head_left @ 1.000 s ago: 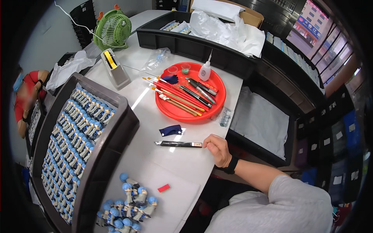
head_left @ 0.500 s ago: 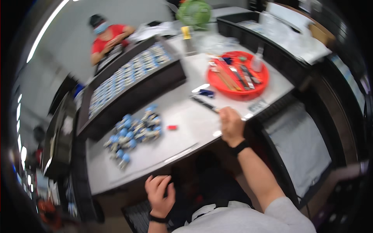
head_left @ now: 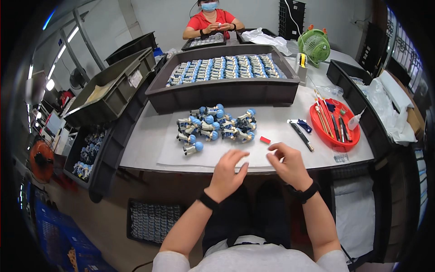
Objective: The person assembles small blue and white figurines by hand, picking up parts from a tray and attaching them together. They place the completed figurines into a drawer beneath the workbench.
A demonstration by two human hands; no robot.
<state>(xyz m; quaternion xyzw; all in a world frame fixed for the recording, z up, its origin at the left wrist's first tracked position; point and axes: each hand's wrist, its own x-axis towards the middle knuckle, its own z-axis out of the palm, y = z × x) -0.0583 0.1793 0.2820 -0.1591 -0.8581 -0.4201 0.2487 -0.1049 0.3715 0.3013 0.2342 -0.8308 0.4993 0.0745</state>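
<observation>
My left hand (head_left: 228, 174) hovers over the front edge of the white table, its fingers apart and holding nothing. Close to its right, my right hand (head_left: 290, 165) is also open, thumb and fingers spread and bent, with nothing visible in it. Beyond both hands lies a loose pile of small figurines (head_left: 209, 127) with blue hair and pale bodies. One figurine (head_left: 193, 148) lies at the pile's near edge. A small red block (head_left: 265, 140) sits just past my right fingertips. Further right lies a slim black tool (head_left: 301, 137) beside a dark blue piece (head_left: 304, 126).
Behind the pile stands a large dark tray (head_left: 222, 93) with rows of figurines. A red basin (head_left: 318, 131) at right holds brushes, pens and a dropper bottle (head_left: 355, 120). A green fan (head_left: 316, 45) stands farther back. Across the table a co-worker (head_left: 209, 22) handles a small piece.
The view has turned and levelled. My right hand has left the black tool's end and opened over the table's front edge. My left hand has come up beside it.
</observation>
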